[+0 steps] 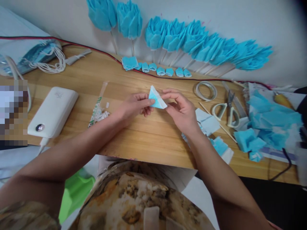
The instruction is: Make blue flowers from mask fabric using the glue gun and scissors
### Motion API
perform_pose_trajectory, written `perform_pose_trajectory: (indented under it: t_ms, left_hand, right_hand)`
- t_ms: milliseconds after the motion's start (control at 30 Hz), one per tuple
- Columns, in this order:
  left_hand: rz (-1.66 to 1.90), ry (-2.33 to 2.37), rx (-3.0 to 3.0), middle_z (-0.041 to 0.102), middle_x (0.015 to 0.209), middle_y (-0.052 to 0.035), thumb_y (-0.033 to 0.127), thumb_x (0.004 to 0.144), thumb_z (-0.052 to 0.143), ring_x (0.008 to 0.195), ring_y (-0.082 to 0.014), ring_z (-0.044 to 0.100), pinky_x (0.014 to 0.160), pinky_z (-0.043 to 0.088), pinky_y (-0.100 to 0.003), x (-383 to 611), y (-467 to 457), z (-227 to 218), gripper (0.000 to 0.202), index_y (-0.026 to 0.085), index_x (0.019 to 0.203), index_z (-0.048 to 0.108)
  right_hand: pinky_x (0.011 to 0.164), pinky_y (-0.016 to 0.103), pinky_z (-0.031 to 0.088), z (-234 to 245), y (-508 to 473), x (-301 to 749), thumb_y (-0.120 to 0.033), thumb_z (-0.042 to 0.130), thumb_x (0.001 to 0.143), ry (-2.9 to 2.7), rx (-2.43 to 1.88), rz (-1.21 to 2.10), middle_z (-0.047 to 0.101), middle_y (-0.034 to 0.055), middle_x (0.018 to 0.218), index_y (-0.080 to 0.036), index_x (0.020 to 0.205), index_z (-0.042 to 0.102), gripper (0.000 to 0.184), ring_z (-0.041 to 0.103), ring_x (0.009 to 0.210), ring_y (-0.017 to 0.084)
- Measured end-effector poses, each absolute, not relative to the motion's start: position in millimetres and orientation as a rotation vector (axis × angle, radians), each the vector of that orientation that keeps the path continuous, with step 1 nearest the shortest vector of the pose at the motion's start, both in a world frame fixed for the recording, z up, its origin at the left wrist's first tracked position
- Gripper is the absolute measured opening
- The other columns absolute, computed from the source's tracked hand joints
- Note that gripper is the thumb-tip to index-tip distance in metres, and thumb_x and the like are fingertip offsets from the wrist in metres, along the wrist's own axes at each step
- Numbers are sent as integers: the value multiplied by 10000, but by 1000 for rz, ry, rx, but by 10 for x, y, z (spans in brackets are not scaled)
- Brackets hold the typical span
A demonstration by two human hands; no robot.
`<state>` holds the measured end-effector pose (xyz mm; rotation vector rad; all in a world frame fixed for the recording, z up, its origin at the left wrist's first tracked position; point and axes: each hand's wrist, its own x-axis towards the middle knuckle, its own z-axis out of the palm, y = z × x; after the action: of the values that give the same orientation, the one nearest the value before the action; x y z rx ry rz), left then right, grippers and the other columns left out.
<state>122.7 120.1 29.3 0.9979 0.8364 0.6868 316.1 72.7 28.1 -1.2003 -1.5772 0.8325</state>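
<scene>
A small folded piece of blue and white material (156, 98), triangular in shape, is held just above the wooden table (148, 137) between both hands. My left hand (135, 107) pinches its left corner with thumb and fingers closed. My right hand (180, 108) grips its right side, fingers curled over the top edge. Cut blue and white squares (208, 123) lie on the table just right of my right hand.
Several blue flowers on sticks (182, 36) lean against the wall, with small folded blue pieces (158, 68) below them. Scissors (227, 108), a tape roll (206, 90) and blue scraps (271, 123) lie at the right. A white power bank (54, 111) and face masks (39, 57) sit left.
</scene>
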Motion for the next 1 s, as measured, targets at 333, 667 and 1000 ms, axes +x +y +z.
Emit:
perform_pose_trajectory:
  t_ms: [333,667,1000]
  left_hand:
    - [729,876,1150,649,628,7,279,806,757,526,-70,556,519,452,-184,1226,1188,291,198,159,723,623]
    - [781,899,1395,597,620,33,232,825,721,540,-58,528,531,431,-166,1246,1171,288,181,155,716,599]
    - [751,857,1142,628,616,18,180,846,695,525,-61,548,531,452,-173,1217,1204,319,144,141,728,623]
  right_hand:
    - [1023,430,499,240,747,3185,-399,768,868,-1591,-1189,916,701,57,1263,-271,888,752,130,616,1246,250]
    - [843,345,546,232,737,3160,-319,747,849,-1629,-1187,901,739,46,1106,-235,833,712,92,681,994,198]
    - [865,342,581,256,748,3209,-293,767,839,-1616,-1135,958,739,26,1172,-271,1149,692,319,680,1097,206]
